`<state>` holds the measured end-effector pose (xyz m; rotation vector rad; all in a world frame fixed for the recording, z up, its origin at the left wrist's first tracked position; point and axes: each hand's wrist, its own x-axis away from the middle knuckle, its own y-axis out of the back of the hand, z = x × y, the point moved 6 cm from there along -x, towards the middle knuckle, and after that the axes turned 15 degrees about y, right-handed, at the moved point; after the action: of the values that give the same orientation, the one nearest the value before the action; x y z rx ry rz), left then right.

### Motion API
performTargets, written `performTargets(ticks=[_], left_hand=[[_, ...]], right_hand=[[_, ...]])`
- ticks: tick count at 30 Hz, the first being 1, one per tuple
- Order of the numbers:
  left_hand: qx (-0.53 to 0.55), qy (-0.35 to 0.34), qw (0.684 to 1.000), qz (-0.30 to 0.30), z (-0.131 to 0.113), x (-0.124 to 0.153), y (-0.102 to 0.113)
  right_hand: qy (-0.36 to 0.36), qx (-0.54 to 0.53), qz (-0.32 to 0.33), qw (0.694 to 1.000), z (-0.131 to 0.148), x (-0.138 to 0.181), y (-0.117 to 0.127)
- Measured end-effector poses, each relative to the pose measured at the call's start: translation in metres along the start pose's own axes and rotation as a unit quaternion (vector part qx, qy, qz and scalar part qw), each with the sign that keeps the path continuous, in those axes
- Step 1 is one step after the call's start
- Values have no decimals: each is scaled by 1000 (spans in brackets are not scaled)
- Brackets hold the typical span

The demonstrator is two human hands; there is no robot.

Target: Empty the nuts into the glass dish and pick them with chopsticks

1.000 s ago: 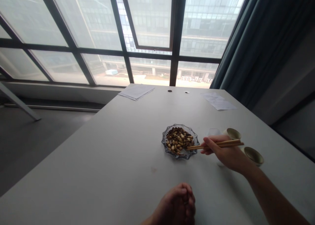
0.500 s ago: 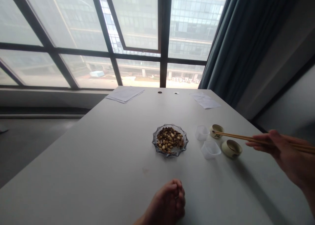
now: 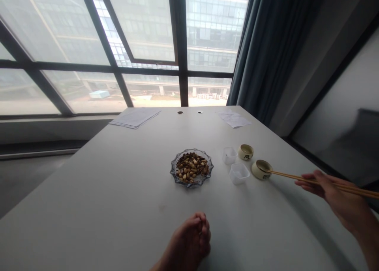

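Note:
My right hand (image 3: 340, 198) grips a pair of wooden chopsticks (image 3: 286, 174). Their tips reach the mouth of the nearer cream cup (image 3: 262, 170), which has dark lettering on its side. Whether anything is pinched between the tips is too small to tell. Just behind stands a second cream cup (image 3: 245, 152). To the left of the cups are two clear plastic cups, a near one (image 3: 239, 174) and a far one (image 3: 229, 155) with a small dark speck in it. My left hand (image 3: 191, 239) rests on the table at the front, fingers curled closed, with nothing visible in them.
A scalloped glass dish (image 3: 174, 175) of mixed nuts and seeds (image 3: 192, 167) sits mid-table. Paper sheets lie at the far left (image 3: 136, 117) and far right (image 3: 233, 119) of the white table (image 3: 103, 196). Beyond are windows and a dark curtain (image 3: 263, 46).
The chopstick tips have moved from the farther cream cup to the nearer one. The whole view has shifted, so the table things appear farther left. My left hand stays curled on the table.

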<state>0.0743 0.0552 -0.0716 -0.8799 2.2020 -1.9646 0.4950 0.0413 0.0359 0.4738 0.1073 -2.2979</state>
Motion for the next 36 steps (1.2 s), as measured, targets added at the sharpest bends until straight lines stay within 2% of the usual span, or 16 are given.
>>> performTargets(ticks=[3,6,9,11,16,22,26,29,32,36], left_hand=[[-1,1,1000,-2,0,1,0],[0,-1,1000,-11,0,1,1],[8,4,1000,-13,0,1,1],[14,9,1000,-12,1,1,1],[9,9,1000,-13,2,0,0],[16,6,1000,-19,2,-2,-1],[11,5,1000,-7,2,-3,-2],[18,16,1000,-3,3,-4,-1],[21,22,1000,-4,3,-4,-1],[8,25,1000,-1,3,-4,-2]], right_hand=[[16,8,-4,1000,8,1,2],[56,-14,-34,998,20,5,-3],[91,-48,-50,993,26,15,-20],[105,-57,-30,992,25,26,-37],[125,-63,75,987,28,56,-79],[161,-56,199,965,65,67,-128],[176,-27,310,934,95,66,-183],[188,59,389,900,112,71,-226],[204,142,421,872,123,79,-261],[192,121,472,852,131,92,-292]])
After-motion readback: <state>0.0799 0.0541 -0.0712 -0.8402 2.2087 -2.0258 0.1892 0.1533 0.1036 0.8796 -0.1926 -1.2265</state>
